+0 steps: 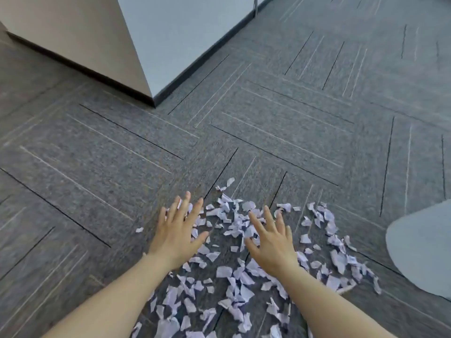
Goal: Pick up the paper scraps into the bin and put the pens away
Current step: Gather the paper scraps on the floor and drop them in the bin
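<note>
Torn paper scraps (234,225) are lying scattered across the grey carpet floor (292,118), spreading from between the hands back toward the person and out to the right. The left hand (179,234) is reaching forward with fingers spread wide, palm down, holding nothing, over the heap's left edge. The right hand (272,241) is likewise splayed flat and empty over the middle of the scraps. A pale rounded object (422,250) is sitting at the right edge.
</note>
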### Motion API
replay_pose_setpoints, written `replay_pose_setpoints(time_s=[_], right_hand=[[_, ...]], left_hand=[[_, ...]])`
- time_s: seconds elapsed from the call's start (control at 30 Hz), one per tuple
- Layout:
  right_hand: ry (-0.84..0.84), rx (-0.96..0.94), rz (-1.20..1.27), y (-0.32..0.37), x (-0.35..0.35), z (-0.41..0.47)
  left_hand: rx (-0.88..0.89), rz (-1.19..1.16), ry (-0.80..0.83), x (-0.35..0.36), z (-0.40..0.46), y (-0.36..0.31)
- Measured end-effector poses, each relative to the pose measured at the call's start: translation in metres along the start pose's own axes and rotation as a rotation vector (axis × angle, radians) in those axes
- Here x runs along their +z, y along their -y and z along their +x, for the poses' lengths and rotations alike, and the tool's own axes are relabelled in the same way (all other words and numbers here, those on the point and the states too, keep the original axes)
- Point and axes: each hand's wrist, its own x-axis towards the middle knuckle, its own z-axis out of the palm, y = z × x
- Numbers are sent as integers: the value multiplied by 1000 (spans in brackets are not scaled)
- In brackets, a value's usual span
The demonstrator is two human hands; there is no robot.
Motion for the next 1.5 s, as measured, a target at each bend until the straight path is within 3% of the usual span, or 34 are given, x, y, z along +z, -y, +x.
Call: replay_pose_setpoints(time_s=[0.2, 0.3, 0.4, 0.5, 0.67, 0.77, 0.87, 1.03, 1.13, 1.3, 1.5], right_hand=[[-5, -139, -68, -5, 51, 29], [-36, -236, 0, -6, 64, 7], [35, -293, -25, -11, 76, -28], [4, -331, -165, -13, 91, -50], [-181, -375, -214, -4, 86, -18], [-8, -368, -249, 11, 64, 2], [45, -337, -236, 17, 34, 3], [-187, -269, -38, -14, -59, -10], [-419, -221, 133, -43, -140, -36], [-963, 11, 409, -126, -249, -102], [-1050, 452, 522, -254, -267, -150]], left_hand=[[-94, -19, 74, 73, 31, 25], [6, -69, -6, 83, 28, 15], [147, -206, -23, 87, -4, -10], [231, -86, -41, 100, -33, -20], [313, 39, -206, 108, -19, -26], [341, 113, -143, 99, 0, -29], [249, 11, -20, 80, 11, -36], [162, -312, -113, 10, 35, -81], [272, -493, -201, -59, 49, -155], [512, -776, -235, -145, 64, -316], [643, -925, -93, -143, 68, -481]])
